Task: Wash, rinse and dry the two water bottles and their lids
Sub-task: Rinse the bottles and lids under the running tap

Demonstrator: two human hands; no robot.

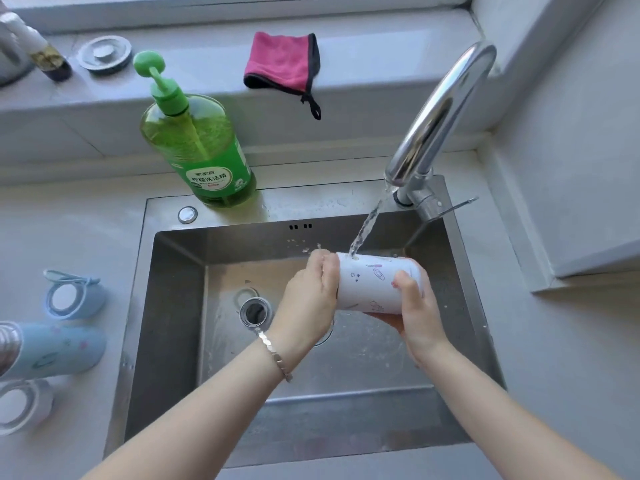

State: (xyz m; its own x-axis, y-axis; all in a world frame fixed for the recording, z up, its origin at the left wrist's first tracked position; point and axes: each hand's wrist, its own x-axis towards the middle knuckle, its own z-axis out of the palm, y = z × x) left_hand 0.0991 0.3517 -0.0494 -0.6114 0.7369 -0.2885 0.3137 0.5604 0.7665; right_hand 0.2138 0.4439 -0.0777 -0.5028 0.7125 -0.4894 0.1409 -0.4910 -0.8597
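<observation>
Right hand (419,317) round white doodled bottle (367,282)

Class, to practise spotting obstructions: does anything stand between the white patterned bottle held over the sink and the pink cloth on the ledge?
Nothing solid visibly does. The white patterned bottle has an open line to the pink cloth; the green soap bottle stands left of it, the chrome tap right.

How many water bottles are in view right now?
2. The white bottle is gripped by left hand and right hand under the tap; the blue bottle lies on the counter left of the sink.
</observation>
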